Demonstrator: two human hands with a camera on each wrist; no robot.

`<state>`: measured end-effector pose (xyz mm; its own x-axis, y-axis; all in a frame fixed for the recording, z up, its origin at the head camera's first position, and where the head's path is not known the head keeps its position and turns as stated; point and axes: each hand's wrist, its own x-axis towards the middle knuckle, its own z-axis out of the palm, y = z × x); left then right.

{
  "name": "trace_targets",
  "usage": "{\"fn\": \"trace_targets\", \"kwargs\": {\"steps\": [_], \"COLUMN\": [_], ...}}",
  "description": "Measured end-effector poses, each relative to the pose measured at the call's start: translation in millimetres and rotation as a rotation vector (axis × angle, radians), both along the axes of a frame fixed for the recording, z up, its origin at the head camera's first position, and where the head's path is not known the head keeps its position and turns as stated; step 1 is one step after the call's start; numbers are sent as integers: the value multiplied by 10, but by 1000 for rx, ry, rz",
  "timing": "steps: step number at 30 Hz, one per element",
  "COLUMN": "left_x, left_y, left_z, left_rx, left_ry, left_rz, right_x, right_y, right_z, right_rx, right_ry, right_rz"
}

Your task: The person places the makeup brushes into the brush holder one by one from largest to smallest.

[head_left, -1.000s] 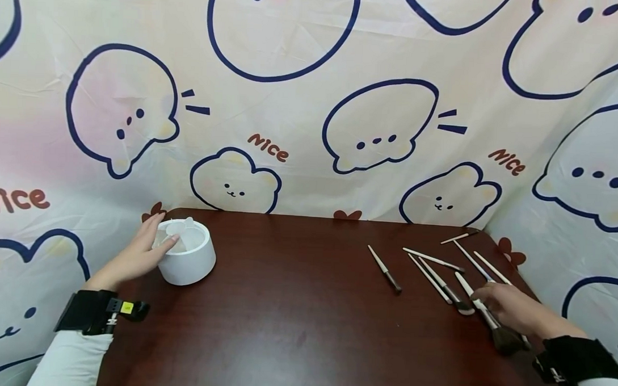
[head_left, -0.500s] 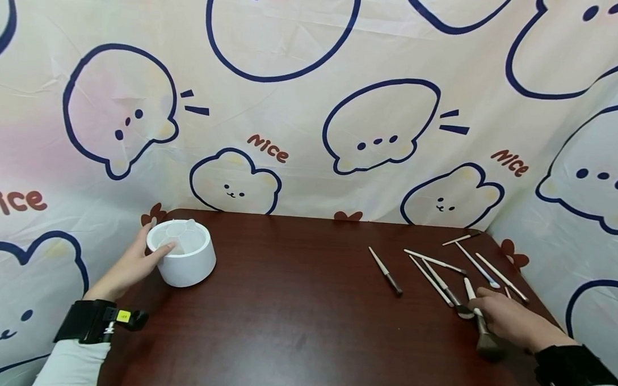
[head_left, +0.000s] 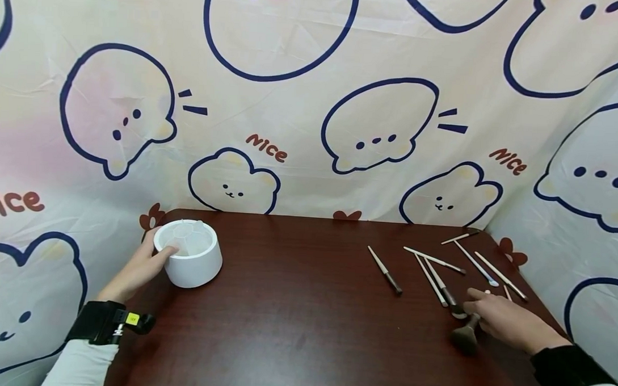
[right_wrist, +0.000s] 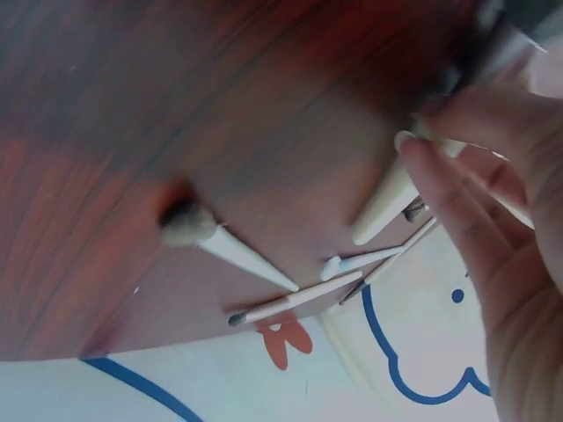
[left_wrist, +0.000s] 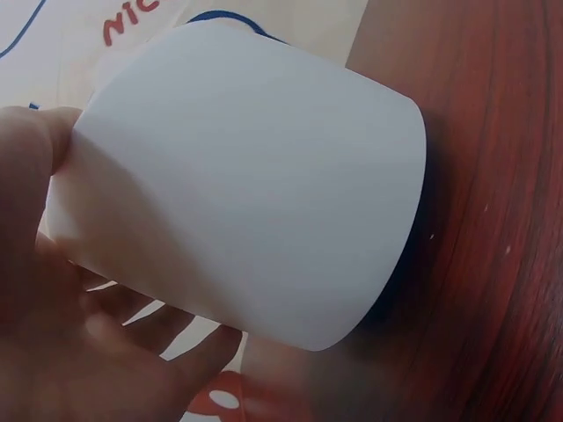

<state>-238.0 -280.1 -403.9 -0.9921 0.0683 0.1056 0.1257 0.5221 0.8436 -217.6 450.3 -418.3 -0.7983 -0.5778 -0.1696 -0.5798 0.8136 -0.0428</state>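
A white round container point(head_left: 196, 271) with divided compartments inside stands at the table's back left. My left hand point(head_left: 138, 266) grips its left side, thumb over the rim and fingers round the outer wall. In the left wrist view the smooth container wall point(left_wrist: 255, 185) fills the middle. On the right, my right hand point(head_left: 511, 319) pinches a large makeup brush by its pale handle point(right_wrist: 384, 207); its dark, bushy bristles point(head_left: 464, 336) point toward the front. Most of that handle is hidden behind the fingers in the head view. A flat-headed brush point(head_left: 445, 290) lies right beside the fingertips.
Several slimmer makeup brushes lie scattered on the brown table point(head_left: 295, 306) around the right hand, among them a lone brush point(head_left: 384, 269) farther left and a pale brush point(head_left: 500, 275) near the right edge. A patterned cloth point(head_left: 301, 113) hangs behind the table.
My left hand has gone from reaching over the rim to gripping the container's side, which has shifted slightly right. My right hand has taken the large brush and swung its bristles left.
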Motion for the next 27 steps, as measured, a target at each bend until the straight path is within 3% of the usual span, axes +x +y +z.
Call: {"fn": "trace_targets", "kwargs": {"steps": [7,18,21,27], "left_x": [-20,-153,-190,-271], "left_y": [112,428,508,698], "left_z": [-4,-44,-48,-61], "left_rx": [-11,143,150,176], "left_ry": [6,-53,-65,-78], "left_rz": [8,58,64,42], "right_x": [-6,-6,-25,-57], "right_y": [1,-60,-121,-335], "right_z": [157,468,507,556], "right_rx": [-63,-215,-275,-412], "right_ry": [224,449,486,498], "right_rz": [116,72,28,-155]}}
